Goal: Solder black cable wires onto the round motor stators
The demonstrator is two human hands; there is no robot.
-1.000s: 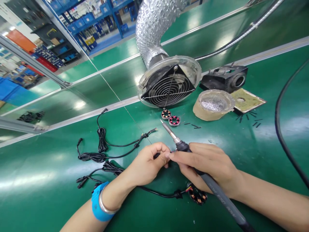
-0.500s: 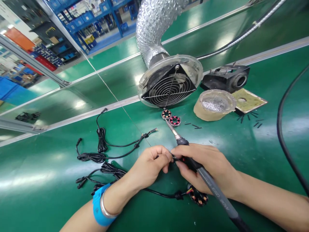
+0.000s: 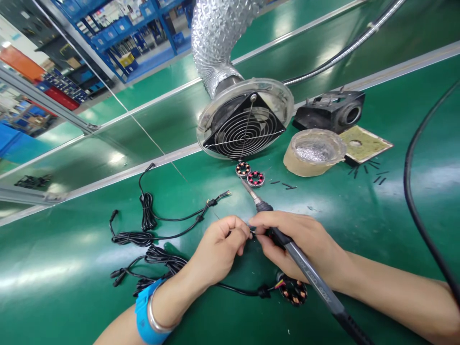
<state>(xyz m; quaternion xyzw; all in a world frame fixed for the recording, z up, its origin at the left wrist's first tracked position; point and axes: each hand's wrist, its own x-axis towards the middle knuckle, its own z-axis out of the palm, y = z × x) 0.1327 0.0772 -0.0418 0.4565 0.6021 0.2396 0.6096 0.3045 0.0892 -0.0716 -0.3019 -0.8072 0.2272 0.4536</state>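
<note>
My right hand [image 3: 305,244] is closed round a soldering iron [image 3: 312,273], whose tip points away from me. Its thumb and forefinger also pinch close to my left hand [image 3: 219,249], at a small thin piece between them. The left fingers are pressed together on something mostly hidden. A wound motor stator [image 3: 295,291] with coloured leads lies partly under my right hand, by the end of a black cable [image 3: 239,290]. Beyond the iron's tip sit two stators, one with copper coils [image 3: 243,169] and one with red coils [image 3: 255,179].
Coiled black cables [image 3: 147,211] lie to the left. A round fume-extractor fan [image 3: 247,132] with a foil duct [image 3: 219,43] stands behind. At right are a tan bowl [image 3: 298,165], a black iron stand [image 3: 323,112], a yellow sponge [image 3: 373,143] and short black tubes [image 3: 381,176].
The whole view has shifted slightly, so things appear a little further left. Both hands stay close together, and a bit more of the thin piece shows between the fingertips.
</note>
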